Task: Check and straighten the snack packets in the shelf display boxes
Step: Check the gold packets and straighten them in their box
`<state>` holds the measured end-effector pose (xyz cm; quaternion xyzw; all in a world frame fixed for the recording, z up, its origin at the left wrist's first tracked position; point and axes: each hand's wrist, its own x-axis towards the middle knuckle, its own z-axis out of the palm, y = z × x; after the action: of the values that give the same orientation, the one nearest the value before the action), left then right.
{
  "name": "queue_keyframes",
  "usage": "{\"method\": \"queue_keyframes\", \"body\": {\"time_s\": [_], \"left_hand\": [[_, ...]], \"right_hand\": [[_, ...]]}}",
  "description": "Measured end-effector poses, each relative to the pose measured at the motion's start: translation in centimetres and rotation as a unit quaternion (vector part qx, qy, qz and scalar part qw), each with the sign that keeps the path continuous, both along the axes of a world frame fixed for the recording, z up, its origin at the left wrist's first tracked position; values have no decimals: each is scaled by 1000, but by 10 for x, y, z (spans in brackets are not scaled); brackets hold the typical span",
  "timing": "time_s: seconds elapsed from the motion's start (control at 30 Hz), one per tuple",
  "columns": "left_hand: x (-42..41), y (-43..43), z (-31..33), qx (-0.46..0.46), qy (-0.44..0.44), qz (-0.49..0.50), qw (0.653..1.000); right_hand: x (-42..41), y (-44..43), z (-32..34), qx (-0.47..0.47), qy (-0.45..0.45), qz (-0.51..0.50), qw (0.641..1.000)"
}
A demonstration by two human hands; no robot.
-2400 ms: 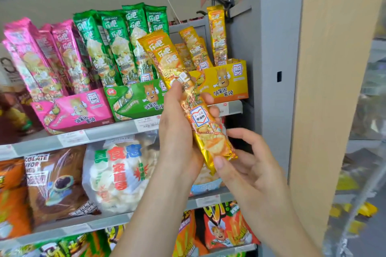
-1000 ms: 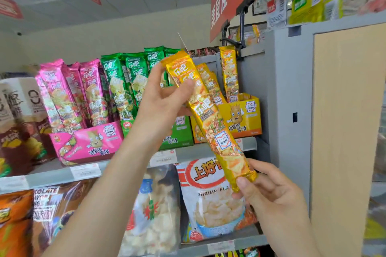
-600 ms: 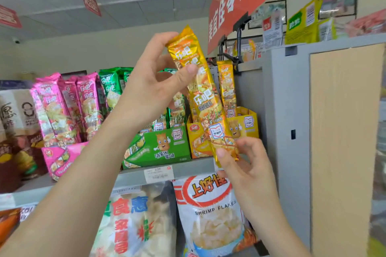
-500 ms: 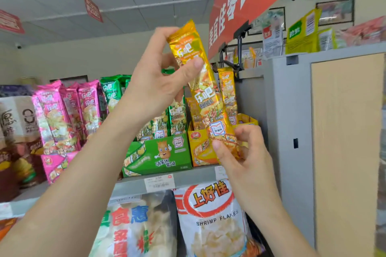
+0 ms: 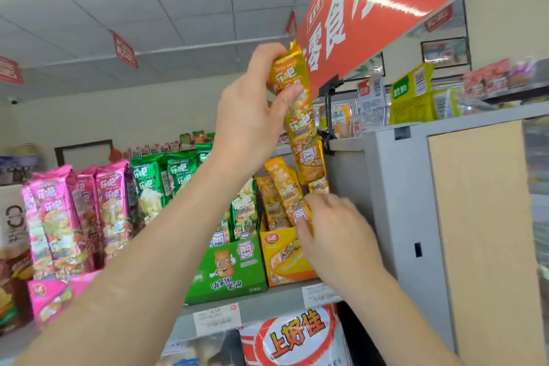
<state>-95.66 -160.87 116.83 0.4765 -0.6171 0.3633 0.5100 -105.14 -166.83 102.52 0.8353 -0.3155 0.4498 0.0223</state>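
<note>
Far out past the left forearm, the pink packets [image 5: 68, 217] stand in their row, and the green packets [image 5: 166, 181] rise behind the green box [image 5: 228, 270], just under that wrist. None of them is touched.

Now the action: the left hand [image 5: 252, 116] is up high, thumb and fingers pinching the top of a yellow packet [image 5: 303, 125]. It hangs with its long axis close to upright, top leaning slightly towards the left hand and bottom end pointing down. Straight below it sits the yellow box [image 5: 285, 258] on the shelf [image 5: 267, 303], and the packet's bottom edge is above the box mouth and not yet in.

Down there is the right hand [image 5: 335, 235], by far the nearer hand to the box. Its fingers are curled against the boxed packets [image 5: 282, 196], which lean left. The hand is blurred, so I cannot tell whether it pinches one or only pushes them aside.

So it looks like a return: the drop runs straight down from the left hand, into whatever gap the right hand makes. The tight spot is the right side, where the grey cabinet [image 5: 395, 202] stands just beyond the right hand.
</note>
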Motion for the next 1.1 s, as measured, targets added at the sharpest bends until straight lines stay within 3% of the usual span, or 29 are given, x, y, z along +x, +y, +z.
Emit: {"method": "queue_keyframes", "body": {"time_s": [0.17,0.27,0.43,0.57,0.67,0.77,0.93,1.03,1.1], "left_hand": [[3,-40,-13,76,-10,33,996],[10,-65,-18,173,61,28,983],[25,-97,-39,249,145,41,957],[34,-108,-64,273,62,184,942],[38,-108,-61,276,27,213,937],[34,-105,-59,305,23,152,940],[33,-92,-62,310,126,58,941],[37,-77,-67,307,94,167,932],[33,-70,-75,362,-14,302,882]], "right_hand": [[3,-8,6,-12,31,-7,999],[3,-10,5,-7,28,4,1000],[3,-10,2,-8,28,5,1000],[4,-12,-3,-7,33,-2,999],[6,-15,-6,6,47,-25,999],[10,-16,-8,20,73,-45,996],[13,-15,-16,28,76,-46,996],[12,-18,-15,48,73,-47,995],[10,-19,-12,42,65,-46,996]]}}
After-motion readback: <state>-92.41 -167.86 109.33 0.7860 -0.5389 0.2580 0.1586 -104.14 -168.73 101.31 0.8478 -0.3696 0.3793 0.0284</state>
